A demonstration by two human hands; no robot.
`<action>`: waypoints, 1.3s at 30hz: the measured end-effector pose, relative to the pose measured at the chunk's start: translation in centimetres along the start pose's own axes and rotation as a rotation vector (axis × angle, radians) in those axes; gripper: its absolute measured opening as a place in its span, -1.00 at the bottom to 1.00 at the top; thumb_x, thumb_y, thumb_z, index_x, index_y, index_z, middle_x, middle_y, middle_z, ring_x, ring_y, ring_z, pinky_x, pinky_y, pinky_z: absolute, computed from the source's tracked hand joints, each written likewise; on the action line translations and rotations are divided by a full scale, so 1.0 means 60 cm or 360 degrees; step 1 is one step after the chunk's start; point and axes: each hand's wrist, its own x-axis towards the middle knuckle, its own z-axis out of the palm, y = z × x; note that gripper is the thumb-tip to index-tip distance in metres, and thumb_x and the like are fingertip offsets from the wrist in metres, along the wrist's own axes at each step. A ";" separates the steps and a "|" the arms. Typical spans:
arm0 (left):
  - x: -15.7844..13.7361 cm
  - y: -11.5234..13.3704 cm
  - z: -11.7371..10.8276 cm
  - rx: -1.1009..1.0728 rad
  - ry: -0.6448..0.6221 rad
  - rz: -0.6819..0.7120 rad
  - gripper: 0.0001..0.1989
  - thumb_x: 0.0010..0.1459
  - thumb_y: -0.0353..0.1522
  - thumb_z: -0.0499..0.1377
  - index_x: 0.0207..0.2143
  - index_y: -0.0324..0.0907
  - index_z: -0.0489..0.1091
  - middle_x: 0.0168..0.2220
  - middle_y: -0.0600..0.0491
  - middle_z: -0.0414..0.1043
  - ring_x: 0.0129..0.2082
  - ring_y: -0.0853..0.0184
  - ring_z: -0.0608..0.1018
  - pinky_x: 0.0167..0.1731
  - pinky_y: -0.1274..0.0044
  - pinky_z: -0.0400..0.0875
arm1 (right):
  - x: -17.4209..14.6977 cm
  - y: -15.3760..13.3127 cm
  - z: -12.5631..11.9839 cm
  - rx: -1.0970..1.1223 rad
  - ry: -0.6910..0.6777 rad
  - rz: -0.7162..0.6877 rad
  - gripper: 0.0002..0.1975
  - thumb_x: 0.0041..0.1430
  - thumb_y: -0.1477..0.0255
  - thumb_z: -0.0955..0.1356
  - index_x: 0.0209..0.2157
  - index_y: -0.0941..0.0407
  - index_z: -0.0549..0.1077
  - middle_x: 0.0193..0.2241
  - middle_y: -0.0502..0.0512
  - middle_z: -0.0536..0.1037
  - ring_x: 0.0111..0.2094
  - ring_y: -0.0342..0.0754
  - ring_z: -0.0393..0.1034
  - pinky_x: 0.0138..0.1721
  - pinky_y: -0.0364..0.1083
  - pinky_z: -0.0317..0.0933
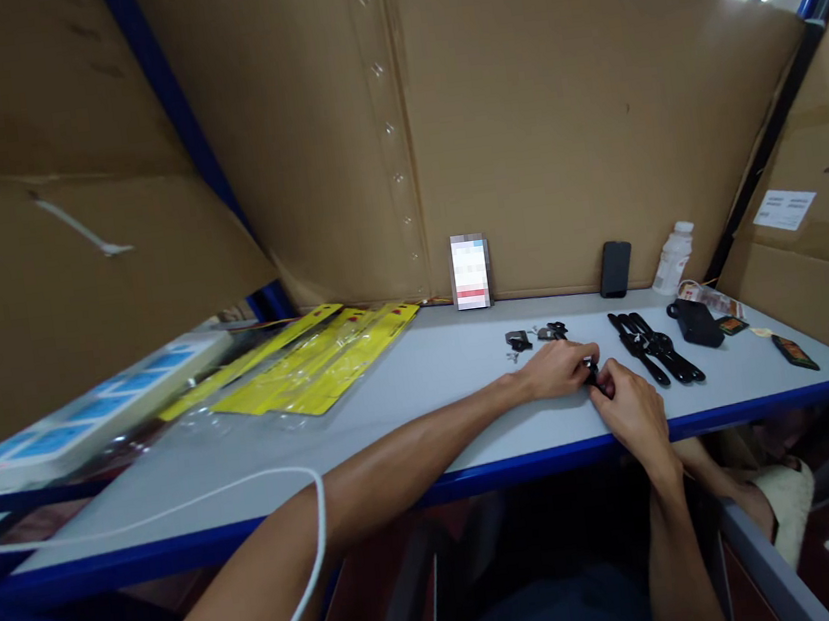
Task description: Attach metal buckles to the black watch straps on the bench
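My left hand (561,368) and my right hand (632,405) meet over the front part of the grey table, both closed with fingertips together. Between them they hold a small black part (591,370), mostly covered by the fingers, so its kind cannot be made out. Just beyond my left hand lie small black pieces (518,340) with tiny metal bits around them. To the right of my hands, several long black pieces (660,353) with rounded ends lie side by side on the table.
Yellow-backed clear packages (316,368) and a white-blue power strip (94,405) lie left. A bright-screened phone (470,271), a dark phone (615,269) and a bottle (673,259) stand at the back. A black case (697,323) lies right. A white cable (323,523) crosses my left arm.
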 end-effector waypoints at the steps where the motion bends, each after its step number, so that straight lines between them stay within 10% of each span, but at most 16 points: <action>1: 0.000 -0.003 0.000 -0.0012 0.0003 -0.0007 -0.70 0.17 -0.52 0.08 -0.08 -0.14 0.46 -0.27 0.02 0.60 -0.28 0.25 0.60 -0.27 0.51 0.35 | 0.000 0.000 0.000 0.0007 0.0001 -0.0002 -0.94 0.29 0.36 0.33 -0.26 0.04 0.39 -0.33 -0.01 0.55 -0.33 -0.07 0.35 -0.35 -0.10 -0.11; 17: 0.000 0.003 -0.001 -0.0007 0.0056 -0.0151 -0.78 0.30 -0.34 0.11 -0.38 -0.17 0.47 -0.45 0.02 0.53 -0.41 0.28 0.54 -0.38 0.51 0.26 | -0.001 -0.002 -0.002 0.0014 -0.0003 -0.0001 -0.95 0.29 0.38 0.32 -0.24 0.05 0.41 -0.31 0.01 0.56 -0.33 -0.06 0.35 -0.35 -0.09 -0.10; 39: -0.001 0.006 -0.009 -0.0051 0.0056 -0.0160 -0.68 0.15 -0.47 0.11 -0.05 -0.11 0.47 -0.37 0.09 0.56 -0.34 0.28 0.56 -0.30 0.52 0.32 | 0.000 0.002 0.002 0.0015 0.0000 -0.0020 -0.94 0.29 0.37 0.34 -0.22 0.04 0.42 -0.29 0.00 0.57 -0.32 -0.08 0.38 -0.35 -0.10 -0.08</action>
